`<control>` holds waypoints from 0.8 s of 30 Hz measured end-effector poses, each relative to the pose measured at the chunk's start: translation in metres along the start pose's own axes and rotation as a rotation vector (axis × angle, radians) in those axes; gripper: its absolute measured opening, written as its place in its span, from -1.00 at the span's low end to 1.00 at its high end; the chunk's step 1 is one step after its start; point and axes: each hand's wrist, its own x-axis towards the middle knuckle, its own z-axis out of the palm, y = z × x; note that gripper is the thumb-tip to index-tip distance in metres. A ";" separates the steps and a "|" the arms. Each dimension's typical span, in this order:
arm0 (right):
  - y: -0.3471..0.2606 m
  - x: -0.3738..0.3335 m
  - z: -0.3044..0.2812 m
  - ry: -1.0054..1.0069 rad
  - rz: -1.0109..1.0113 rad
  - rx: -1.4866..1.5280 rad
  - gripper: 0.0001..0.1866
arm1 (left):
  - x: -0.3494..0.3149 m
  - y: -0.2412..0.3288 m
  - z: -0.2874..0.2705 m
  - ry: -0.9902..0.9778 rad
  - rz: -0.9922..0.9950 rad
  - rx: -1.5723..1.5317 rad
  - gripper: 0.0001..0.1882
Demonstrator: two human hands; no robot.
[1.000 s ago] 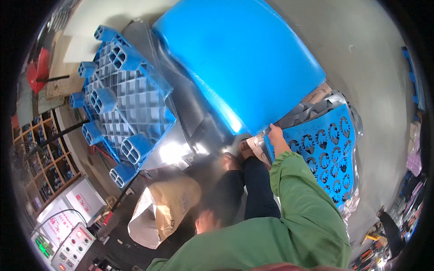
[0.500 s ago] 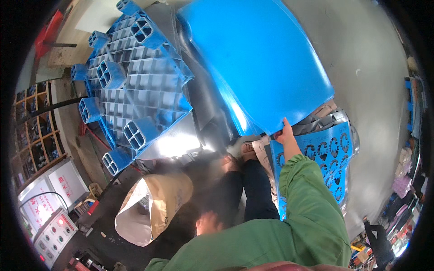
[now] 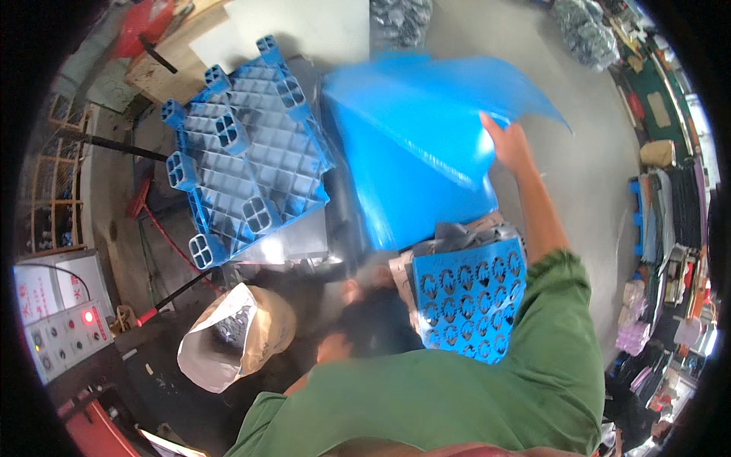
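Note:
My right hand (image 3: 506, 145) reaches forward with its fingers closed on the edge of a glossy blue sheet (image 3: 464, 95). The sheet is bent upward and smeared by motion; more blue sheet surface (image 3: 403, 202) lies beneath it. Close to my body, my left hand (image 3: 333, 350) hangs low and blurred, and its fingers cannot be made out. Between my right arm and my legs lies a pile topped by a blue sheet (image 3: 468, 305) with rows of horseshoe-shaped cutouts. Grey and tan cut sheets (image 3: 464, 236) stick out from under it.
An upturned blue plastic pallet (image 3: 251, 148) with hollow feet stands at the left. Below it is an open brown paper bag (image 3: 278, 324) with dark pieces inside. A control box (image 3: 68, 335) with lit buttons sits at the far left. Racks of goods (image 3: 662, 221) line the right.
My right hand has moved forward and to the right, lifting and folding back the near edge of the blue sheet. The view has shifted, showing more floor and bagged goods at the far side.

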 end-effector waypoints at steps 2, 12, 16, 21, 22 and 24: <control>-0.017 -0.043 -0.024 0.109 -0.170 0.126 -0.56 | 0.015 0.009 -0.013 -0.055 0.171 0.128 -0.54; -0.060 -0.160 -0.137 -0.151 -0.206 0.328 -0.58 | 0.138 0.081 -0.065 0.168 0.088 -0.900 -0.54; -0.070 -0.156 -0.133 -0.280 -0.190 0.419 -0.65 | 0.134 0.083 -0.041 0.078 0.023 -0.964 -0.64; -0.069 -0.143 -0.093 -0.354 -0.125 0.396 -0.68 | 0.119 0.056 -0.032 0.010 0.024 -0.704 -0.63; -0.070 -0.141 -0.087 -0.362 -0.108 0.376 -0.66 | 0.121 0.051 -0.032 0.042 0.081 -0.623 -0.63; -0.074 -0.141 -0.086 -0.341 -0.130 0.356 -0.68 | 0.125 0.042 -0.031 0.082 0.162 -0.496 -0.63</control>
